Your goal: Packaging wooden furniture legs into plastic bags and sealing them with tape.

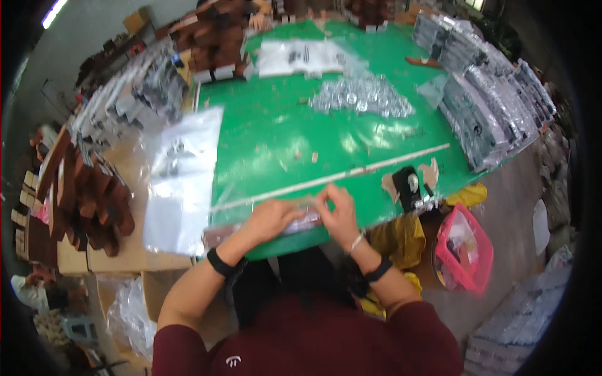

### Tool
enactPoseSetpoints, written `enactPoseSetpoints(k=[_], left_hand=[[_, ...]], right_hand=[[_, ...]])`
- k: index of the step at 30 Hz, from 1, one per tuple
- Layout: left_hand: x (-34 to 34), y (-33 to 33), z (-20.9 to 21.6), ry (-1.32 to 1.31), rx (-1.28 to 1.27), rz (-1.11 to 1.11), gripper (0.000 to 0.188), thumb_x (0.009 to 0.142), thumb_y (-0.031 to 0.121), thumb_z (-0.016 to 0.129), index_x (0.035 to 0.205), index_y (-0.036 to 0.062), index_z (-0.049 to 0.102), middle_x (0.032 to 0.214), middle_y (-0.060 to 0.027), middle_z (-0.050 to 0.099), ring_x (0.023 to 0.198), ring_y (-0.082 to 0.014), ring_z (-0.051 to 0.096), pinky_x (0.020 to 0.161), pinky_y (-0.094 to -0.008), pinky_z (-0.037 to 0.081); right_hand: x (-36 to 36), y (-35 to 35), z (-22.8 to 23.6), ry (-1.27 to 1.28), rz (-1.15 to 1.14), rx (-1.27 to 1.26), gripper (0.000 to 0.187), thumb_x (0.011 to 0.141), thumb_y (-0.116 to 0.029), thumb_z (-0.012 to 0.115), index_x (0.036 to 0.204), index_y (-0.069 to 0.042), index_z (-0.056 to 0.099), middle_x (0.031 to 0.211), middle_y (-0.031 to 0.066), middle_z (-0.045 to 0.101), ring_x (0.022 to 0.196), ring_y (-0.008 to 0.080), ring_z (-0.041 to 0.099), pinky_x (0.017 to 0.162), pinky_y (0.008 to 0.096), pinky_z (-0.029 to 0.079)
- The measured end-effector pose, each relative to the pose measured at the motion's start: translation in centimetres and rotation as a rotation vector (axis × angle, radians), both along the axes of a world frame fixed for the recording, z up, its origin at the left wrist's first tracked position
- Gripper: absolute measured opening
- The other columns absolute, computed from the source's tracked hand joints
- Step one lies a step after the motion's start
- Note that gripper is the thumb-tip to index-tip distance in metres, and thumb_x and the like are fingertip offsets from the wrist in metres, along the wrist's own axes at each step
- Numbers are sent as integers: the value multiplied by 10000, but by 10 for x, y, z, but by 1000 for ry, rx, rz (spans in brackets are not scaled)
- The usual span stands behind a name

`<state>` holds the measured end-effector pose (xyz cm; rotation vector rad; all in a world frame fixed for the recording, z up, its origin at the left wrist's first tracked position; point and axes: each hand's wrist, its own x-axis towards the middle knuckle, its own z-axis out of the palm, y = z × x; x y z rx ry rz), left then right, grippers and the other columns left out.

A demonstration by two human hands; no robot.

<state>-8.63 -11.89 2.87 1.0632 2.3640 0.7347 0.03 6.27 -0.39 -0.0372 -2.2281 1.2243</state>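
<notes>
Brown piece under left hand

1. A hand could slide over the green table between the white bags and the shiny pile.
2. Tall wrapped stacks block the right side.
3. The left hand, right hand and brown bar block the front.

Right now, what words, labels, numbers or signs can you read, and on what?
No words legible.
Far white bags: dark print, too blurred.
Left white bags: faint print, too blurred.
Right wrapped stack: dark mark, unreadable.
Green table: marks near right edge, too small.
Maroon shirt: white smile-like emblem, no letters.
</notes>
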Motion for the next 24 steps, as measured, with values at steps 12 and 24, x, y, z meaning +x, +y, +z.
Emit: enactPoseSetpoints(k=[12,24], left_hand=[[22,11,-5,366,338,166,239,932,209,600,1137,150,710,833,-52,679,804,-260,600,731,-384,427],[23,2,-6,436,359,64,386,874,187,667,1259,148,667,1052,-51,704,867,-225,619,777,-356,421]], right_hand=[[1,21,5,-254,233,-378,281,769,-141,803,956,-10,639,899,81,673,921,184,640,861,332,487],[11,32,3,-115,374,-113,423,693,-49,835,1091,-29,689,1187,151,670,1109,264,638,943,358,505]])
